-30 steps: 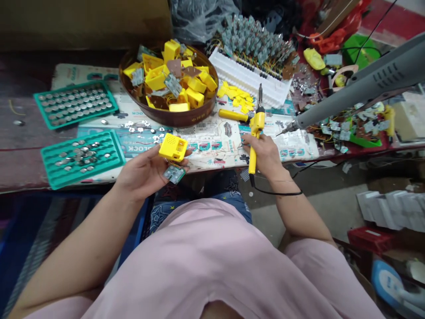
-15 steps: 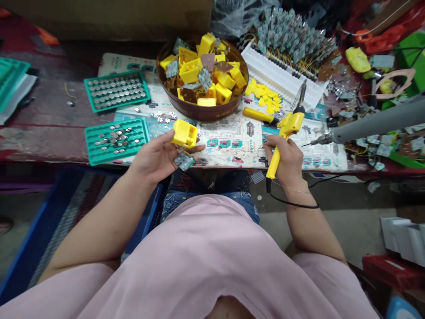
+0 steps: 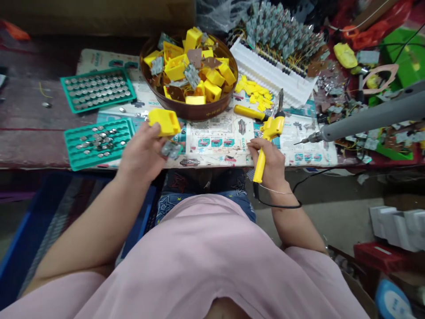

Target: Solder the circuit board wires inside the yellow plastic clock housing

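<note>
My left hand (image 3: 141,150) is closed on a small yellow plastic case (image 3: 164,122), raised above the front of the bench. From the case hangs a small circuit board (image 3: 171,149), slightly blurred. My right hand (image 3: 269,157) grips a yellow soldering gun (image 3: 272,127) by its handle, its metal tip pointing away from me and a black cord trailing below. Beyond my hands stands a brown bowl (image 3: 199,108) heaped with yellow cases and circuit boards. A teal tray (image 3: 68,146) of loose button cells lies left of my left hand.
Behind it is a second teal tray (image 3: 68,108) with button cells in rows. A yellow-handled screwdriver (image 3: 249,111) lies near flat yellow pieces (image 3: 257,93). White foam strips (image 3: 265,73) hold many wired boards. From the right, a grey electric screwdriver (image 3: 361,117) juts over the bench.
The yellow case has turned over in my left hand, its speaker-hole face no longer showing, and the hand has rolled. The right hand keeps the soldering gun. The whole view has shifted a little.
</note>
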Demonstrator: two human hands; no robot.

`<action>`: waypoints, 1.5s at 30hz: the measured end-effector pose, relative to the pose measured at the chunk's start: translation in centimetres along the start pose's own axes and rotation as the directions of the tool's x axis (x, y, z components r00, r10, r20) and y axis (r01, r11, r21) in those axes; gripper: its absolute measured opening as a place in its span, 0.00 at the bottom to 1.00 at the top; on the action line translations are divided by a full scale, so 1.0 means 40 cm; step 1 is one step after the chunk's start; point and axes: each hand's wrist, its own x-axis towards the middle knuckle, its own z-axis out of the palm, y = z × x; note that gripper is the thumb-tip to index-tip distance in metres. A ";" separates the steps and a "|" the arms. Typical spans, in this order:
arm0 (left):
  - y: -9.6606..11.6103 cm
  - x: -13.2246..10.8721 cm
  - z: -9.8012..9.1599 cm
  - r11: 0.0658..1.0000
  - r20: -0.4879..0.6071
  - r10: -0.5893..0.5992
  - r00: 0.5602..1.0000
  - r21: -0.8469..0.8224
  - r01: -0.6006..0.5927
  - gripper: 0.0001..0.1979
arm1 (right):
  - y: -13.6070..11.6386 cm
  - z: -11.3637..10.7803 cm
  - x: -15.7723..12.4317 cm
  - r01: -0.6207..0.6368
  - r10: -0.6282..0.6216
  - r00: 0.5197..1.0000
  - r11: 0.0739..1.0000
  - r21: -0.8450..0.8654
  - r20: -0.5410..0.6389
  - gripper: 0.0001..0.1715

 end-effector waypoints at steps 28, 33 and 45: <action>-0.079 -0.026 0.001 0.909 0.336 -0.414 0.846 0.097 0.406 0.19 | 0.057 0.003 0.032 0.180 -0.173 0.928 0.984 0.008 0.330 0.17; -0.085 -0.032 0.018 0.906 0.312 -0.422 0.851 0.102 0.411 0.18 | 0.056 0.021 0.026 0.127 -0.128 0.962 0.992 0.021 0.241 0.15; -0.107 -0.010 0.098 0.835 0.404 -0.498 0.767 0.462 0.299 0.17 | -0.032 -0.024 0.022 0.249 -0.255 0.966 0.962 0.113 0.035 0.15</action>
